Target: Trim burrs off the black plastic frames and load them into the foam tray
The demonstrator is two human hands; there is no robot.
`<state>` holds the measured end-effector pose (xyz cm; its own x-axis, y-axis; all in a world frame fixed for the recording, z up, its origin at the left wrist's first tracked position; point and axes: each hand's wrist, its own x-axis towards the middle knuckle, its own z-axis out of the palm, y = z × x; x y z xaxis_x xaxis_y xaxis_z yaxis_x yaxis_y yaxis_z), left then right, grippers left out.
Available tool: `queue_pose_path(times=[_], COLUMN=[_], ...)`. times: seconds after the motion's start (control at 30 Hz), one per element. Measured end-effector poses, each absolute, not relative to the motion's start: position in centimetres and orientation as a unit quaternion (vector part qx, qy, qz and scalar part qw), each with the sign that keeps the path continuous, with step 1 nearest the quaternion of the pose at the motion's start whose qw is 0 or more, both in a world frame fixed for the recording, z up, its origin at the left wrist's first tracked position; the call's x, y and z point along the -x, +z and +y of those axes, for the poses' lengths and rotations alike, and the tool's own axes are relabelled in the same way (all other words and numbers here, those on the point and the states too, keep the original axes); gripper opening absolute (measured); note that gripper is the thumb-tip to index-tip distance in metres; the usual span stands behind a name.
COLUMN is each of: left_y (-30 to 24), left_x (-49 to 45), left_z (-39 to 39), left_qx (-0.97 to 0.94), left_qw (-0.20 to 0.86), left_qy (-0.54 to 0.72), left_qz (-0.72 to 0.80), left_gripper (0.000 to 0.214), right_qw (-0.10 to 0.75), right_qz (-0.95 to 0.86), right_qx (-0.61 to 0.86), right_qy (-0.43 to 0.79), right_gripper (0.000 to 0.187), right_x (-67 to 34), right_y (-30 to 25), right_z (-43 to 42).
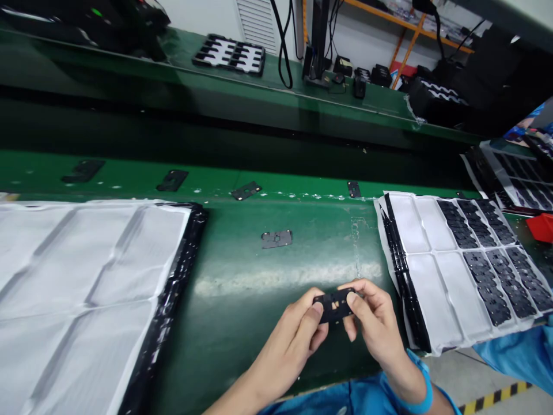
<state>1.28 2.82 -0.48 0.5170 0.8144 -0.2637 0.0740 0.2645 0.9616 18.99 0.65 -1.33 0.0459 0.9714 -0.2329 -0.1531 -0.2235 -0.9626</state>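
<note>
Both of my hands hold one small flat black part [333, 304] with cut-outs, low over the green bench near its front edge. My left hand [294, 337] pinches its left end with thumb and fingers. My right hand [375, 323] grips its right end, thumb on top. Another grey flat part [276, 238] lies alone on the bench a little beyond my hands. To the right stands a white-lined tray [421, 276] whose right pockets hold stacks of several black parts [492, 271]. At the left lies a large white-lined tray [86, 276] with nothing in its pockets.
Black parts [246, 190] lie spaced along the green conveyor strip behind the bench. A tray of parts [230, 55] sits on the far green shelf, with cables and black devices [317, 52] beside it. A red bin [542, 226] and more trays stand at far right.
</note>
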Motion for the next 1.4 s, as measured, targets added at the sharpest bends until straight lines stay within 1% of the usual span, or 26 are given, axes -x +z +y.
queue_pose_path(times=[0.3, 0.53, 0.77, 0.87, 0.97, 1.07, 1.2, 1.3, 1.4], left_y=[-0.1, 0.3, 0.1, 0.4, 0.6, -0.1, -2.6, -4.4, -5.3], left_x=[-0.5, 0.4, 0.7, 1.6, 3.4, 5.6, 7.5, 7.7, 7.6], left_z=[3.1, 3.5, 3.8, 4.3, 5.5, 8.1, 13.3, 16.1, 16.9], left_qx=[-0.565, -0.556, -0.567, -0.626, -0.697, -0.716, -0.716, -0.728, -0.742], left_qw=[0.67, 0.683, 0.658, 0.594, 0.501, 0.443, 0.345, 0.295, 0.253], left_qy=[0.246, 0.227, 0.222, 0.22, 0.215, 0.202, 0.203, 0.202, 0.194], left_qz=[0.415, 0.416, 0.443, 0.454, 0.465, 0.5, 0.572, 0.585, 0.589], left_gripper=[0.038, 0.03, 0.035, 0.033, 0.029, 0.024, 0.014, 0.013, 0.013], right_qw=[0.506, 0.497, 0.477, 0.464, 0.424, 0.391, 0.386, 0.386, 0.378], right_qz=[-0.376, -0.379, -0.414, -0.456, -0.509, -0.539, -0.543, -0.546, -0.549], right_qx=[0.555, 0.574, 0.582, 0.567, 0.56, 0.562, 0.568, 0.573, 0.584], right_qy=[0.542, 0.529, 0.512, 0.504, 0.498, 0.491, 0.483, 0.475, 0.464], right_gripper=[0.043, 0.041, 0.038, 0.035, 0.032, 0.035, 0.034, 0.033, 0.032], right_x=[-17.8, -17.4, -16.9, -16.8, -16.7, -16.8, -17.2, -17.6, -17.9], right_y=[-1.8, -2.4, -2.6, -3.0, -3.6, -4.4, -5.4, -5.8, -6.1], right_z=[1.0, 1.0, 0.7, 0.6, 0.7, 0.8, 0.7, 0.5, 0.3])
